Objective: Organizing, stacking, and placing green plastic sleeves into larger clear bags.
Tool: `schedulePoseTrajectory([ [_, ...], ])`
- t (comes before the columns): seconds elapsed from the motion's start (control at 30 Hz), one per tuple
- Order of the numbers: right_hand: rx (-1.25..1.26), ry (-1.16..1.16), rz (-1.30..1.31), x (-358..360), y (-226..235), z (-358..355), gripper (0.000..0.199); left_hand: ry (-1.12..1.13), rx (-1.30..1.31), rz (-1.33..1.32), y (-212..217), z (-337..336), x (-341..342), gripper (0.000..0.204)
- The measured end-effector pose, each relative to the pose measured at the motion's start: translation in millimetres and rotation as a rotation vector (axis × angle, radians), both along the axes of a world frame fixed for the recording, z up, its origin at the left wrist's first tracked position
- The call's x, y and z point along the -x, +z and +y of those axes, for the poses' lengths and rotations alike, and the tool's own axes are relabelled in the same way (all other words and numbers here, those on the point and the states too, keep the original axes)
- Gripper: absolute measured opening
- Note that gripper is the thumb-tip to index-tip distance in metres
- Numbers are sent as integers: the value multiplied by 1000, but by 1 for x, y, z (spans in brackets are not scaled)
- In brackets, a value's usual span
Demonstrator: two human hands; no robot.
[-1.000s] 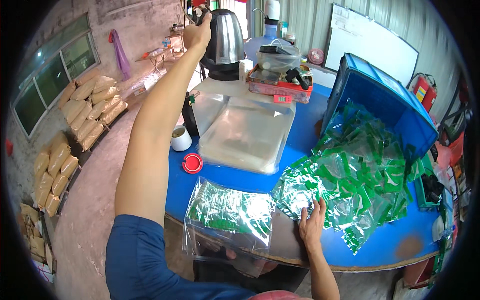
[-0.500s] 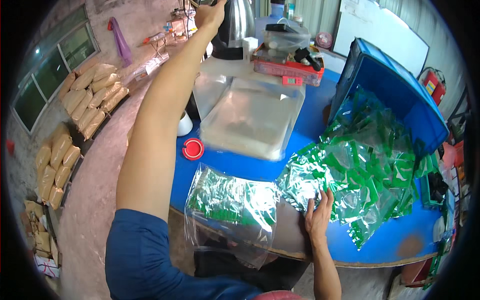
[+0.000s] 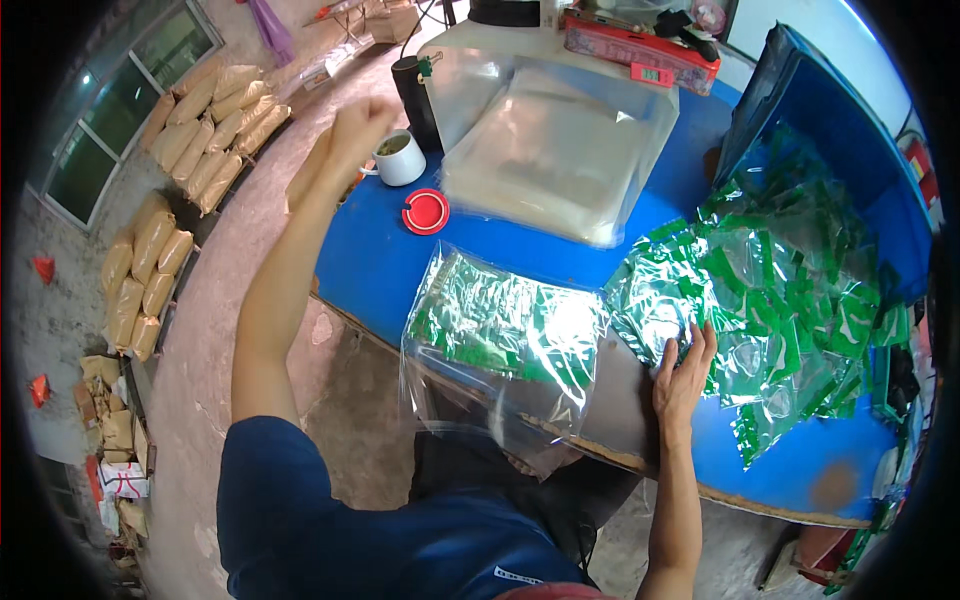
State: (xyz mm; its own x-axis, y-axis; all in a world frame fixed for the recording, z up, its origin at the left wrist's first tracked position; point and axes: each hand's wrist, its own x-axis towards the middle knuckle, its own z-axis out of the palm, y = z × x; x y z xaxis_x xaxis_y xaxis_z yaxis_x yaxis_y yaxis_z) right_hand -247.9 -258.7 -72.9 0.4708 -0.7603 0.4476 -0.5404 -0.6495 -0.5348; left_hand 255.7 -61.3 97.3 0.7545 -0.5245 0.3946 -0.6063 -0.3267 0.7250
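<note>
My left hand (image 3: 364, 128) is raised beyond the table's left edge, near a white mug (image 3: 399, 158) with liquid in it. Motion smears its fingers, so their grip is unclear. On the right, my right hand (image 3: 684, 382) rests against the near edge of a heap of clear-and-green plastic packets (image 3: 785, 290), fingers stretched out. A large clear bag (image 3: 505, 325) filled with similar packets lies in front of me, its mouth hanging over the table edge. Behind it is a stack of clear plastic bags (image 3: 560, 150).
The packets spill from a tipped blue crate (image 3: 835, 110). A red ring-shaped lid (image 3: 426, 212) and a black cylinder (image 3: 414, 100) stand near the mug. A red box (image 3: 635, 50) sits at the back. Stacked sacks (image 3: 215, 125) line the left wall.
My left hand has come back from the tall metal vessel at the far end toward the mug. My view has tilted down. My right hand stays by the packets.
</note>
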Motion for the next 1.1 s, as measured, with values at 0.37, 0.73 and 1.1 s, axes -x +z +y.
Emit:
schedulePoseTrajectory([
  [0.37, 2, -39, 30, 6, 0, 4, 43, 62, -130, -126, -69, 37, 17, 29],
  [0.73, 61, -34, 81, 3, 0, 2, 42, 68, -479, -271, -102, 37, 61, 98],
  [1.1, 70, -29, 78, 4, -2, 3, 45, 134, -834, -289, -116, 4, 71, 92],
])
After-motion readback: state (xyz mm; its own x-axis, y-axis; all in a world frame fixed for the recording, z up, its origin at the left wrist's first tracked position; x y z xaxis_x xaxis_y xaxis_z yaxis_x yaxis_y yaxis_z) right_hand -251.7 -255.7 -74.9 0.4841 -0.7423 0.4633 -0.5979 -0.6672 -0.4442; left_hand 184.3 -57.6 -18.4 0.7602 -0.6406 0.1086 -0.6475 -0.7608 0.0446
